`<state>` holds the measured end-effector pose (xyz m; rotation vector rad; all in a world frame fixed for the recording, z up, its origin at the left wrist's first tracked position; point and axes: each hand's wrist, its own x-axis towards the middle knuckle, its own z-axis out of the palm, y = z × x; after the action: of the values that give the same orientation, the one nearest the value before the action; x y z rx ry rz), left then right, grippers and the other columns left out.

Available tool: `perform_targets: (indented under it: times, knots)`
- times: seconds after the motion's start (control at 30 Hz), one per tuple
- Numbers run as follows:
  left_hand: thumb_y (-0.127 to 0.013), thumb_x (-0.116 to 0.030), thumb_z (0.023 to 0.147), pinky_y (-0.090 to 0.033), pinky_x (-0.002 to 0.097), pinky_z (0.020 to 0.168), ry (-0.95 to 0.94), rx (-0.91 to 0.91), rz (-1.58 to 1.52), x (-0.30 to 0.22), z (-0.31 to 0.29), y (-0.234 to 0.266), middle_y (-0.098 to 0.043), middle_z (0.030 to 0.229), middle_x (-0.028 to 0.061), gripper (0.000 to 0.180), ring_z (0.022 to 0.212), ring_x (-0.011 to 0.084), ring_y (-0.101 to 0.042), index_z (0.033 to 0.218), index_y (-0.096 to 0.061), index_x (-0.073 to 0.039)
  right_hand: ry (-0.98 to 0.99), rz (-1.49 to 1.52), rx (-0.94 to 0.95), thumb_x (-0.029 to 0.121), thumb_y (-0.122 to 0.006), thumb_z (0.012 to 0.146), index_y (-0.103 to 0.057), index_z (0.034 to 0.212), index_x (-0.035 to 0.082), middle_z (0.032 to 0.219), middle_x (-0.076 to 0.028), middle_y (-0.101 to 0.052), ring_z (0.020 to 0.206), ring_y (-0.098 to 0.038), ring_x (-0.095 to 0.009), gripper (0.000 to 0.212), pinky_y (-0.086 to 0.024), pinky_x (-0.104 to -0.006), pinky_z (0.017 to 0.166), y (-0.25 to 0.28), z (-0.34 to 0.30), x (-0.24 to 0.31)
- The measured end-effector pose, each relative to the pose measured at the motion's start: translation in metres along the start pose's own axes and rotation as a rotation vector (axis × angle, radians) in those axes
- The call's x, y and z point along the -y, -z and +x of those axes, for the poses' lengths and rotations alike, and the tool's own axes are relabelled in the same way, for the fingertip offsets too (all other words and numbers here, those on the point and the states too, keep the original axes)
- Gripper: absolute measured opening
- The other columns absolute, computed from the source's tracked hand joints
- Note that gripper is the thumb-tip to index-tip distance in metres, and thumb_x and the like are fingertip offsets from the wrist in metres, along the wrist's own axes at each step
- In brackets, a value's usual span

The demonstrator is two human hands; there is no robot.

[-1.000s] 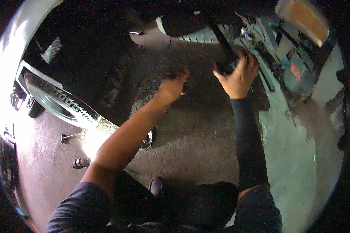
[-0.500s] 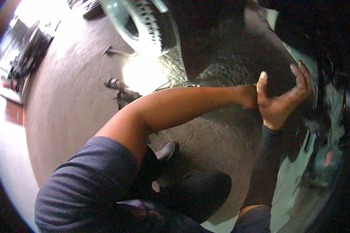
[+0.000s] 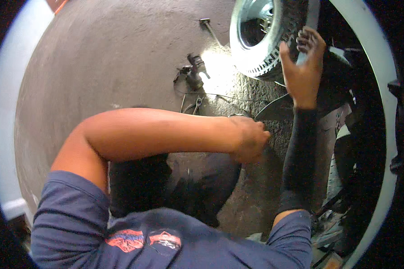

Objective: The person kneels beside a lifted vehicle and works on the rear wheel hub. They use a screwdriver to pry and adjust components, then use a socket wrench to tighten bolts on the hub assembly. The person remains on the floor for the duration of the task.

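Note:
My left hand hangs above the floor in front of my knees, its fingers curled closed. Whatever lies inside those fingers, if anything, is hidden. Farther up and to the right, my right hand is raised with thumb and bent fingers apart, holding nothing visible. Behind it stands a knobbly tire on a pale wheel, which the hand partly overlaps; I cannot tell whether they touch. A dark curved panel shows between the two hands. A pair of pliers lies on the floor beyond my left forearm.
A lit work lamp throws a bright patch on the floor beside the tire, with a thin cable nearby. A hammer-like tool lies farther off. Along the right runs a pale curved vehicle body edge.
The view has swung to the right, bringing the tire nearer the middle. My hands have separated: the left is lower and closed, the right is higher, near the tire.

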<state>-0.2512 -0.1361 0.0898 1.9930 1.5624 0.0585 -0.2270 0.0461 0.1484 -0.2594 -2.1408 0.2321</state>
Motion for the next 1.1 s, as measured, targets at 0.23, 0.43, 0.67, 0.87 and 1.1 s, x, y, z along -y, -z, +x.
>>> perform_targets:
  times: [0.23,0.43,0.67,0.87,1.1]
  knots:
    - [-0.069,-0.048,0.094,-0.055,0.0521,0.099,-0.060,-0.050,-0.131,0.052,-0.121,-0.026,-0.062,0.128,0.0236,0.066,0.118,0.0434,-0.064,0.139,-0.053,-0.001,0.022,-0.419,0.077,0.043,-0.080,0.086,-0.049,0.143,-0.001,0.140,-0.028,-0.055,0.127,-0.057,-0.044,0.078,-0.044,-0.0505,0.112,-0.097,0.146,-0.078]
    - [-0.068,-0.052,0.095,-0.052,0.0535,0.103,0.179,-0.007,-0.077,0.200,-0.186,-0.035,-0.061,0.129,0.0258,0.071,0.117,0.0475,-0.062,0.143,-0.052,-0.002,-0.340,-0.887,0.171,0.070,-0.075,0.079,-0.046,0.148,-0.008,0.144,-0.035,-0.055,0.136,-0.054,-0.048,0.108,-0.045,-0.0531,0.113,-0.139,0.216,-0.192]
    - [-0.064,-0.056,0.098,-0.050,0.0512,0.108,0.111,0.057,-0.182,0.434,-0.196,0.034,-0.060,0.134,0.0275,0.071,0.125,0.0439,-0.061,0.141,-0.053,-0.001,-0.587,-1.228,-0.018,0.096,-0.061,0.070,-0.023,0.163,0.001,0.163,-0.031,-0.033,0.151,-0.035,-0.045,0.139,-0.028,-0.0635,0.120,-0.192,0.179,-0.207]
    - [-0.057,-0.061,0.101,-0.049,0.0496,0.109,0.217,0.201,-0.181,0.566,-0.167,0.042,-0.059,0.141,0.0278,0.076,0.131,0.0429,-0.058,0.146,-0.050,0.000,-0.718,-1.268,0.021,0.085,-0.073,0.071,-0.026,0.162,-0.002,0.155,-0.033,-0.045,0.142,-0.047,-0.048,0.134,-0.038,-0.0567,0.118,-0.193,0.190,-0.193]
    - [-0.060,-0.067,0.097,-0.050,0.0505,0.108,0.131,0.288,-0.238,0.632,-0.108,0.032,-0.063,0.139,0.0275,0.087,0.127,0.0436,-0.062,0.149,-0.048,0.001,-0.768,-1.145,0.152,0.085,-0.075,0.069,-0.021,0.161,-0.008,0.160,-0.036,-0.037,0.148,-0.040,-0.048,0.141,-0.033,-0.0507,0.123,-0.178,0.197,-0.188]
